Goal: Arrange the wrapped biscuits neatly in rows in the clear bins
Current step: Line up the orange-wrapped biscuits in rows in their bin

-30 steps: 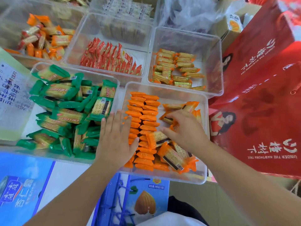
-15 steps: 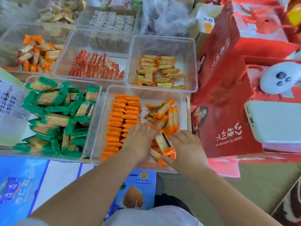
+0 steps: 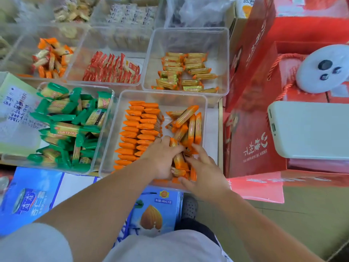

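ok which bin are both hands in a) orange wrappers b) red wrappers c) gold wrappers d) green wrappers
a: the left hand and right hand are both among the orange-wrapped biscuits in the near clear bin.

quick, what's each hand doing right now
Left hand: grips orange biscuit packets.
Right hand: fingers and thumb curled round the same packets.

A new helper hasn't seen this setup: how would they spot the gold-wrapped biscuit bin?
Find the red gift boxes on the right. The clear bin beside them, behind the orange-pack bin, is it. Only its biscuits have gold wrappers with orange ends.
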Action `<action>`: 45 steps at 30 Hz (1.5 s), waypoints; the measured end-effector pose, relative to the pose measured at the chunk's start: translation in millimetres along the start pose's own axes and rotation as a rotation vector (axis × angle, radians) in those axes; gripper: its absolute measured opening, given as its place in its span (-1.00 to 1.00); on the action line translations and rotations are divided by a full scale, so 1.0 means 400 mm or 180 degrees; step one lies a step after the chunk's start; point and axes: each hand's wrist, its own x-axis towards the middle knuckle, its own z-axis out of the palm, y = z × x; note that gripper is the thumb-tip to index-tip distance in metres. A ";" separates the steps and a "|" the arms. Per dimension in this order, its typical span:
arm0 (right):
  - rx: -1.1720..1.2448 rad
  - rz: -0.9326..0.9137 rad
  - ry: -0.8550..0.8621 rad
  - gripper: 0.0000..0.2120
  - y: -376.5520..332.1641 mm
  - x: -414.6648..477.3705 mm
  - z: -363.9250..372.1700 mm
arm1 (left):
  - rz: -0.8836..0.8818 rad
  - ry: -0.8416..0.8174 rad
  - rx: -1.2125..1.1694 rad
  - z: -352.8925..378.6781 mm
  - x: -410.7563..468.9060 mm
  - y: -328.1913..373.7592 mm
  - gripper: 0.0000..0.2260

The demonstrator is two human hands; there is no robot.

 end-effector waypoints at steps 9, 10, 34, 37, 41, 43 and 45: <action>0.0181 -0.0079 0.0035 -0.35 0.013 0.002 0.011 | -0.0079 -0.0318 -0.0432 -0.017 0.022 -0.004 -0.15; 0.0188 -0.0071 0.0056 -0.34 0.013 0.003 0.014 | -0.0047 -0.0230 -0.0437 -0.017 0.020 -0.007 -0.20; -0.1460 -0.0040 -0.1481 -0.07 -0.161 0.169 0.023 | -0.1347 0.2306 -0.5996 0.082 -0.284 -0.161 -0.35; -0.1486 -0.0150 -0.1660 -0.11 -0.143 0.222 0.032 | -0.1786 0.2451 -0.6381 0.092 -0.283 -0.150 -0.32; -0.1642 -0.0368 -0.1523 -0.11 -0.120 0.258 0.037 | -0.1799 0.2619 -0.6578 0.100 -0.285 -0.138 -0.39; -0.1810 -0.0403 -0.1669 -0.01 -0.126 0.267 0.041 | -0.1764 0.2573 -0.6528 0.097 -0.282 -0.135 -0.39; -0.1934 -0.0410 -0.1723 -0.04 -0.137 0.266 0.050 | -0.1722 0.2500 -0.6544 0.094 -0.279 -0.138 -0.42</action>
